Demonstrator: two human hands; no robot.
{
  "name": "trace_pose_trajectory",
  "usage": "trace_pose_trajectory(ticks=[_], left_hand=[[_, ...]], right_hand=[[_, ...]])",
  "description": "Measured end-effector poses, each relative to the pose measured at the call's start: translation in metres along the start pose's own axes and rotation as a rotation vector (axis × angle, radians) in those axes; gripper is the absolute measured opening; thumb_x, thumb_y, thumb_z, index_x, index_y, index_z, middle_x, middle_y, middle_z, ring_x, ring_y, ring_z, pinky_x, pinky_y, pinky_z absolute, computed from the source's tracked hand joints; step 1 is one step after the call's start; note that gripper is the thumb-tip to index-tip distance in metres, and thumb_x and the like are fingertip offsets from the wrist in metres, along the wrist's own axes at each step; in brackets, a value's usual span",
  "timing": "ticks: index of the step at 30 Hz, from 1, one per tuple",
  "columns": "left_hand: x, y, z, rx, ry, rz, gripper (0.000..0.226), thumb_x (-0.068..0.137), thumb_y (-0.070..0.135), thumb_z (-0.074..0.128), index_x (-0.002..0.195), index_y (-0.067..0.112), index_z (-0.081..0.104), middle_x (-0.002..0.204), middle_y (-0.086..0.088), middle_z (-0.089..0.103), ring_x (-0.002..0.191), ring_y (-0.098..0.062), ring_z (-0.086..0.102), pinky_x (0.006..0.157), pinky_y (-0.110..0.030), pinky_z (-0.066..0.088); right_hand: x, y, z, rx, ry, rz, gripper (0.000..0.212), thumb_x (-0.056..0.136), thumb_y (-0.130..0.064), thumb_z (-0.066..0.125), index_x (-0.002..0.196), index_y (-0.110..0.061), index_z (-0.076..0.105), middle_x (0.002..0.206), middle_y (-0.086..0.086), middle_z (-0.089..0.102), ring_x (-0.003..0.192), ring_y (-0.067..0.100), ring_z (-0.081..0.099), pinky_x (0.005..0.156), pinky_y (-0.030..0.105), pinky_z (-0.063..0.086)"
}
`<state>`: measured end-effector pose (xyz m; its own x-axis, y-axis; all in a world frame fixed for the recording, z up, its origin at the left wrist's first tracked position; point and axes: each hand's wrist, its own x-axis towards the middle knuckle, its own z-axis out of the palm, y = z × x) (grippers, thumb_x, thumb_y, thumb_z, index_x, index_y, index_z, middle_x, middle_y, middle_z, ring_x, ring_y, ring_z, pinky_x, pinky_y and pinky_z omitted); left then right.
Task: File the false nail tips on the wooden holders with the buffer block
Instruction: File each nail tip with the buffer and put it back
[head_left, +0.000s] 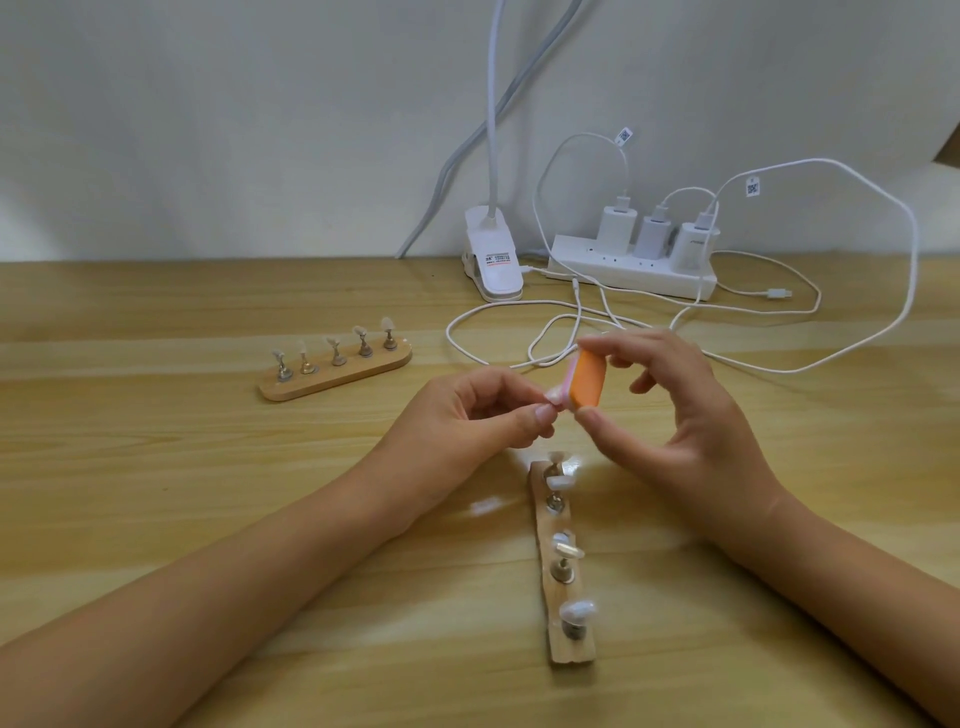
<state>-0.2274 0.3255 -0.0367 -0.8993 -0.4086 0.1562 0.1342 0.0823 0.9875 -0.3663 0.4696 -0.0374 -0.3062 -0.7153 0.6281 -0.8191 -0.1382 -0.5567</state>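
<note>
Pinching a single false nail tip (555, 399) between thumb and forefinger, the left hand (483, 415) holds it up above the table (208, 467), the other fingers curled into the palm. The tip lies directly to the right of that hand and meets the lower left edge of the buffer block (588, 383). The right hand (691, 415) grips the orange block from the other side, thumb under its lower end and fingertips on its upper end, so the long axis stands nearly upright and slightly tilted. The tip therefore crosses the block's length, and the filing stroke probably runs up and down along that axis while the left hand stays steady. Whether the tip sits on a small stand cannot be told. Both hands are just beyond the far end of the near wooden holder (571, 652), which runs away from the person and carries several tips on metal pegs. A second holder (363, 371) with five tips lies well apart to the left, nearer the left hand. A power strip (623, 267) and a clip lamp (493, 262) sit at the wall.
</note>
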Motion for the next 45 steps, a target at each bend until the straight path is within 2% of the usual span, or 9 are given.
trace_pose_trajectory(ticks=[4,8,12,16,20,27,34,38,45], left_hand=[[-0.0007,0.0003,0.0000,0.039,-0.021,0.021,0.010,0.076,0.026,0.069,0.084,0.021,0.072,0.083,-0.003,0.069,0.078,-0.009,0.061,0.074,-0.019,0.051],[-0.0001,0.0002,-0.0014,0.018,-0.011,0.003,0.010,0.076,0.027,0.071,0.085,0.022,0.074,0.083,0.000,0.071,0.078,-0.006,0.064,0.073,-0.017,0.050],[-0.0013,0.0014,-0.0005,0.029,-0.026,0.015,0.009,0.075,0.028,0.070,0.083,0.024,0.073,0.081,0.001,0.070,0.077,-0.006,0.063,0.073,-0.017,0.050],[-0.0008,0.0012,-0.0008,0.005,-0.012,-0.010,0.008,0.075,0.025,0.071,0.082,0.022,0.074,0.080,0.002,0.071,0.077,-0.005,0.065,0.072,-0.016,0.051],[-0.0017,0.0028,0.0004,0.007,-0.011,-0.001,0.009,0.076,0.024,0.070,0.083,0.021,0.073,0.079,0.002,0.071,0.076,-0.004,0.064,0.071,-0.016,0.050],[-0.0014,0.0025,-0.0012,0.072,0.047,0.003,0.012,0.084,0.012,0.071,0.091,0.021,0.073,0.082,0.006,0.066,0.078,-0.003,0.059,0.072,-0.012,0.046],[-0.0014,0.0037,-0.0005,0.101,0.036,0.022,0.014,0.085,0.009,0.070,0.085,0.023,0.072,0.082,0.002,0.064,0.076,-0.004,0.058,0.069,-0.016,0.045],[-0.0025,0.0053,0.0008,0.124,0.021,0.051,0.016,0.086,0.003,0.067,0.086,0.019,0.070,0.079,0.006,0.065,0.073,-0.001,0.058,0.071,-0.011,0.045],[-0.0022,0.0049,0.0013,0.089,0.007,0.030,0.013,0.085,0.006,0.068,0.090,0.017,0.071,0.082,0.002,0.069,0.078,-0.005,0.061,0.074,-0.016,0.049]], right_hand=[[-0.0040,-0.0019,0.0011,-0.066,-0.081,-0.120,0.046,0.083,-0.031,0.067,0.126,-0.017,0.059,0.121,-0.001,0.060,0.115,0.019,0.053,0.095,0.027,0.041],[-0.0013,-0.0009,-0.0003,-0.058,-0.009,-0.061,0.045,0.083,-0.031,0.064,0.125,-0.017,0.059,0.120,-0.001,0.061,0.116,0.016,0.052,0.096,0.039,0.043],[-0.0037,-0.0030,0.0021,-0.122,-0.055,-0.170,0.046,0.083,-0.026,0.065,0.127,-0.013,0.060,0.120,0.002,0.061,0.113,0.023,0.055,0.102,0.030,0.037],[-0.0011,-0.0006,-0.0005,-0.075,0.004,-0.056,0.046,0.083,-0.030,0.062,0.127,-0.016,0.060,0.120,0.002,0.060,0.116,0.018,0.052,0.100,0.042,0.043],[-0.0026,-0.0015,-0.0002,-0.083,-0.027,-0.104,0.046,0.084,-0.027,0.064,0.128,-0.016,0.059,0.121,0.004,0.060,0.119,0.022,0.053,0.105,0.033,0.038],[0.0007,0.0026,-0.0065,0.195,0.045,0.147,0.043,0.082,-0.038,0.065,0.124,-0.027,0.061,0.122,-0.007,0.064,0.114,0.013,0.057,0.093,0.021,0.044],[-0.0018,0.0009,-0.0007,0.034,-0.046,-0.031,0.046,0.083,-0.031,0.065,0.125,-0.014,0.062,0.118,0.002,0.063,0.116,0.017,0.055,0.100,0.032,0.042],[-0.0037,-0.0025,0.0004,-0.064,-0.091,-0.151,0.044,0.083,-0.027,0.065,0.125,-0.013,0.062,0.120,0.001,0.063,0.114,0.021,0.056,0.103,0.029,0.039],[-0.0033,-0.0030,0.0000,-0.053,-0.085,-0.142,0.045,0.082,-0.026,0.066,0.126,-0.013,0.062,0.120,0.003,0.063,0.115,0.021,0.057,0.103,0.029,0.039]])
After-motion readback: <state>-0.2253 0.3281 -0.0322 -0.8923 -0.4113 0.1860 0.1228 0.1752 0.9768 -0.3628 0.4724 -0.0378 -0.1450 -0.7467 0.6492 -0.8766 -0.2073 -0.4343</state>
